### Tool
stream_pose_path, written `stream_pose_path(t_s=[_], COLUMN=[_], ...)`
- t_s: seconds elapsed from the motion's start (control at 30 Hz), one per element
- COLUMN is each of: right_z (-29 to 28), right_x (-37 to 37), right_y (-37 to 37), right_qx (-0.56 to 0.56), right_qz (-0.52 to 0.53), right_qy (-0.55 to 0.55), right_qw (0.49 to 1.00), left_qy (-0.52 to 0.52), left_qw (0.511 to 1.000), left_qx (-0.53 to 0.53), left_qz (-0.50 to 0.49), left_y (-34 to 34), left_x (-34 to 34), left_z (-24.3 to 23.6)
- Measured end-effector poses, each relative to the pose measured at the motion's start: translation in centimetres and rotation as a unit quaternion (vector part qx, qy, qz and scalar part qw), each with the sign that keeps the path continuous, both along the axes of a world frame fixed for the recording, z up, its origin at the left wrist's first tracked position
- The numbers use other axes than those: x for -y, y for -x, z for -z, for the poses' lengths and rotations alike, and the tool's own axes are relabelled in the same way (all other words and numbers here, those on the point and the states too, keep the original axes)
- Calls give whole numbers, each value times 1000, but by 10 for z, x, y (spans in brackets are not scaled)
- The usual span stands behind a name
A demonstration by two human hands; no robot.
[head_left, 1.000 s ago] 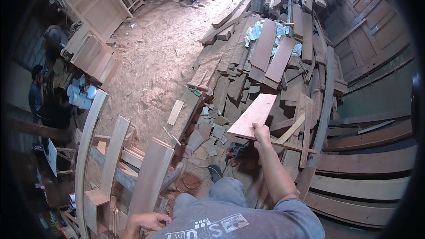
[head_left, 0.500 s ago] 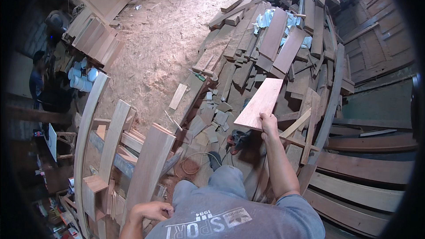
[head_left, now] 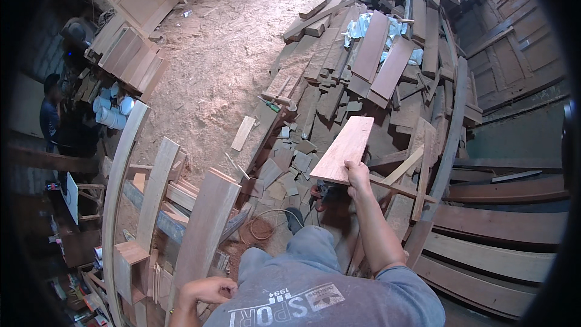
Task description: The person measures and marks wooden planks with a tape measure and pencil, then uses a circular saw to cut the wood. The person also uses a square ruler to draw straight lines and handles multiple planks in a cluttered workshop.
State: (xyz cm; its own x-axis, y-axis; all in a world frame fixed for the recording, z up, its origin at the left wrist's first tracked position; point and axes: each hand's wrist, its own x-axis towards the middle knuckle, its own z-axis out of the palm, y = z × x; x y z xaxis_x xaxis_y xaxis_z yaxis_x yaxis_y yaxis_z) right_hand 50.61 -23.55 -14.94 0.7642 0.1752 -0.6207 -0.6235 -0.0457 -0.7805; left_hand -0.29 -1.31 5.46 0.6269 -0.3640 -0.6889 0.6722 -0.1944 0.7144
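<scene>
My right hand [head_left: 357,177] grips the near end of a short, light reddish wooden board [head_left: 346,146], thumb on top. It holds the board out in front of me, above the scrap-strewn floor. The fingers under the board are hidden. Close to my grey shirt, my left hand [head_left: 212,289] is bent in with its fingers loosely curled, and nothing shows in it. Just beyond that hand, wide upright planks [head_left: 203,224] lean beside a small wooden box frame [head_left: 129,254].
A large heap of boards [head_left: 370,45] with light-blue cloth [head_left: 358,29] spreads ahead to the right. Long planks [head_left: 493,230] are stacked at right. A power tool [head_left: 318,195] and hose [head_left: 251,230] lie near my feet. White buckets [head_left: 109,116] and another person [head_left: 51,109] are at left.
My right hand has drawn the board slightly left and nearer to me. My left hand stays near my shirt, almost unmoved.
</scene>
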Motion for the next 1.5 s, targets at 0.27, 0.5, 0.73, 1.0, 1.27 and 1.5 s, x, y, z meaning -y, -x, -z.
stream_pose_path(t_s=[0.27, 0.5, 0.73, 1.0, 1.27, 1.5], right_z=[-9, -2, 6, -6, -22, -13], right_x=[-5, -4, -4, -3, -1, 25], right_y=[1, 0, 2, -6, -27, -84], right_qx=[14, 16, 18, 1, 14, 51], right_qz=[4, 7, 17, 17, 47, 33], right_qy=[-22, -13, -22, -36, -28, 7], right_qw=[1000, 1000, 999, 999, 998, 998], left_qy=[-1, 51, 56, 19, 94, 127], left_qw=[996, 996, 992, 986, 978, 967], left_qx=[-84, -29, -85, -163, -160, -209], left_qz=[-14, -60, -68, -17, -95, -74], left_y=[-1, 10, 27, 33, 46, 59], left_x=[4, 3, 10, 14, 21, 17], left_z=[-7, -12, -1, 10, 12, 18])
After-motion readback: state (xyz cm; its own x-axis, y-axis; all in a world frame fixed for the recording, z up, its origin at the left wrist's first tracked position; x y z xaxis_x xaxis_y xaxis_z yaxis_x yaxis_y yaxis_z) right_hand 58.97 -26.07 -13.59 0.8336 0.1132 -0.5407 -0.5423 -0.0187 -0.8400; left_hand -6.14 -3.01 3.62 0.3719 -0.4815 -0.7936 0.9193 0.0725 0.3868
